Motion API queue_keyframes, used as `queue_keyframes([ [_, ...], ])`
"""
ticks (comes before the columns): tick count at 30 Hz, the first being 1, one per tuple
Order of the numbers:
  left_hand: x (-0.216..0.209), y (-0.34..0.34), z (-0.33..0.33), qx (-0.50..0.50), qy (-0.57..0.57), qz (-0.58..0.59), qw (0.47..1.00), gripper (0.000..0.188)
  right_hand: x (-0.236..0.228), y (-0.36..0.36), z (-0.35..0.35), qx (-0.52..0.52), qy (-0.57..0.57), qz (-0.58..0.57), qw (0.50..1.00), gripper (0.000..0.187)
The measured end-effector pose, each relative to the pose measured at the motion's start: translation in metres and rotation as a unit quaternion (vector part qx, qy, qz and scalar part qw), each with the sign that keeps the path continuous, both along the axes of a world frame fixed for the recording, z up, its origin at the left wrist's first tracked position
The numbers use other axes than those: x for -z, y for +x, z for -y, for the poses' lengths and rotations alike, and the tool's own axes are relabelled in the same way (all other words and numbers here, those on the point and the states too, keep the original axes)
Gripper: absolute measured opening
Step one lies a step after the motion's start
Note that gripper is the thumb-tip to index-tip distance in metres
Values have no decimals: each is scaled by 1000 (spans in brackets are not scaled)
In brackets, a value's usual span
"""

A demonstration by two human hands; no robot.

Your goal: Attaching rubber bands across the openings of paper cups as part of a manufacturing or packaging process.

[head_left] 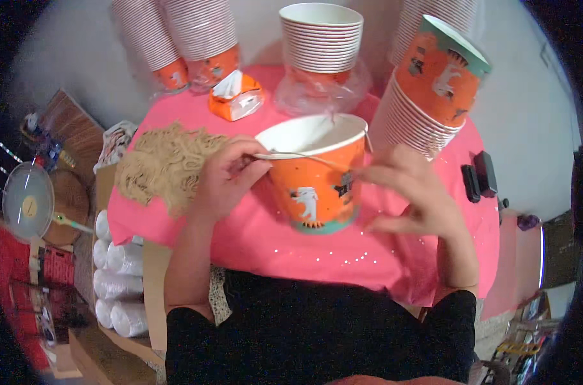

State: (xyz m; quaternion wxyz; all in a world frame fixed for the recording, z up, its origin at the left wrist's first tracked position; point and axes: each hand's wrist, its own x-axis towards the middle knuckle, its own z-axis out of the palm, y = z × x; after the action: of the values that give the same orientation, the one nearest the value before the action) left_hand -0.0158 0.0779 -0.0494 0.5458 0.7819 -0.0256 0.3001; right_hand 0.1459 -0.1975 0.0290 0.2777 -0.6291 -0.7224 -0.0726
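Observation:
An orange paper bucket (317, 183) with a white inside, a green base band and printed figures stands at the middle of the pink table, tilted slightly. A thin beige cord (301, 154) runs across its front just under the rim, and another bit shows at the rim's right side. My left hand (224, 176) pinches the cord at the bucket's left edge, thumb and forefinger together. To the right of the bucket, my right hand (416, 192) is blurred, its thumb and fingers spread apart with nothing visible between them. Left of my left hand lies a loose heap of beige cords (160, 163).
Nested paper buckets (320, 42) rise at the back, with more stacks (205, 32) at back left. Another stack leans at back right, topped by an upturned orange bucket (442, 70). An orange-and-white packet (236, 96) and black objects (484, 174) lie on the pink tablecloth (317, 260).

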Motion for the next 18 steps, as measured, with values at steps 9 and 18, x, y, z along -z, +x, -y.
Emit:
queue_keyframes([
  [9, 3, 20, 4, 114, -334, -94, 931, 21, -1, -31, 17, 31, -53, 186, 981, 85],
  [18, 23, 40, 15, -38, -183, -68, 980, 38, -65, 96, 66, 214, 212, -109, 948, 49],
])
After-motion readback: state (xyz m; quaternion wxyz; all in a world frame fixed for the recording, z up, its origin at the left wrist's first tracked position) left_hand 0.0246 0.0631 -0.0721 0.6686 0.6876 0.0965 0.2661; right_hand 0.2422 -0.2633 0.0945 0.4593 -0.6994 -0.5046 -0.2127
